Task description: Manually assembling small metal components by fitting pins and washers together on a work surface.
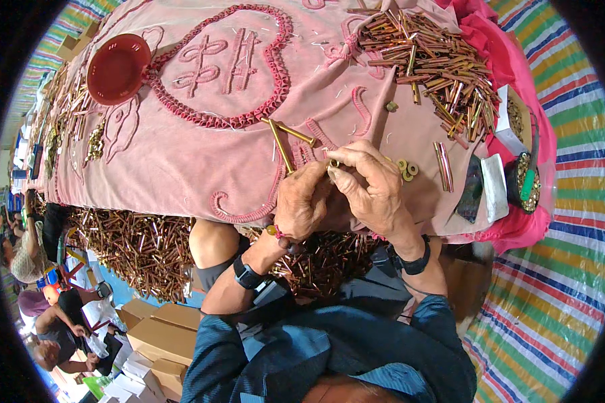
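Note:
My left hand point(302, 199) is closed, its fingers curled near the fingertips of my right hand, and what it holds is hidden. My right hand point(370, 185) pinches a small brass-coloured nut point(334, 163) between thumb and forefinger. Beside my left hand, one long brass-coloured bolt point(280, 146) runs down to the knuckles; I cannot tell whether it is gripped. A second brass-coloured bolt point(293, 132) lies across its upper end on the pink cloth point(181, 168). To the right of my right hand are several brass-coloured washers point(408, 170) and a few copper-coloured tubes point(444, 166).
A large heap of copper-coloured tubes point(430, 60) covers the far right. A red bowl point(119, 69) stands at the far left. White box point(509, 121) and a container of small parts point(528, 191) sit at the right edge. More metal pieces point(134, 248) are piled below the table.

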Demonstrator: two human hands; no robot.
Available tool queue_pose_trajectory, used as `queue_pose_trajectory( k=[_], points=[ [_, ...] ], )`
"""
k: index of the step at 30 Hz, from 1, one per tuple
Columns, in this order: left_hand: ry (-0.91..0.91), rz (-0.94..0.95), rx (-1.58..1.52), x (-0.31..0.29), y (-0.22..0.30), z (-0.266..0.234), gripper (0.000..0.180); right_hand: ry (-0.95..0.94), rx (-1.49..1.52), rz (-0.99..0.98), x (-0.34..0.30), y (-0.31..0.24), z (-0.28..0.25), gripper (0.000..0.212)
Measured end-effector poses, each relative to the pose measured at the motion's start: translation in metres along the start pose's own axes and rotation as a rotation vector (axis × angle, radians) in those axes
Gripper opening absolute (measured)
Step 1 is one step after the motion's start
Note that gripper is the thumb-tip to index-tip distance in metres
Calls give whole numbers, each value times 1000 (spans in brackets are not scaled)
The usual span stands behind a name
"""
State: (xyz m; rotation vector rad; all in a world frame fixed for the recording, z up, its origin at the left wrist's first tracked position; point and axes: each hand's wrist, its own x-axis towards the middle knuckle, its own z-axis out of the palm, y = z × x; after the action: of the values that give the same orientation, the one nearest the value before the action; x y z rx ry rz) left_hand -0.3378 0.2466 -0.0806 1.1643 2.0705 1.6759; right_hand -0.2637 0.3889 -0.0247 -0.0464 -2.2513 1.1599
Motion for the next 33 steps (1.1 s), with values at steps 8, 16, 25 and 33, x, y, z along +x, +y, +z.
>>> queue_pose_trajectory(
  k=[8, 16, 25, 33],
  points=[
    [31, 22, -32, -1, -1, 2, 35, 55, 19, -26, -5, 6, 3, 18],
    [8, 27, 54, -4, -2, -1, 33, 2, 107, 136, -7, 6, 3, 25],
    [-17, 55, 63, -2, -5, 2, 33, 20, 87, 94, -5, 9, 1, 24],
    [4, 35, 72, -3, -4, 1, 30, -92, 85, -38, 3, 8, -7, 18]
  ],
)
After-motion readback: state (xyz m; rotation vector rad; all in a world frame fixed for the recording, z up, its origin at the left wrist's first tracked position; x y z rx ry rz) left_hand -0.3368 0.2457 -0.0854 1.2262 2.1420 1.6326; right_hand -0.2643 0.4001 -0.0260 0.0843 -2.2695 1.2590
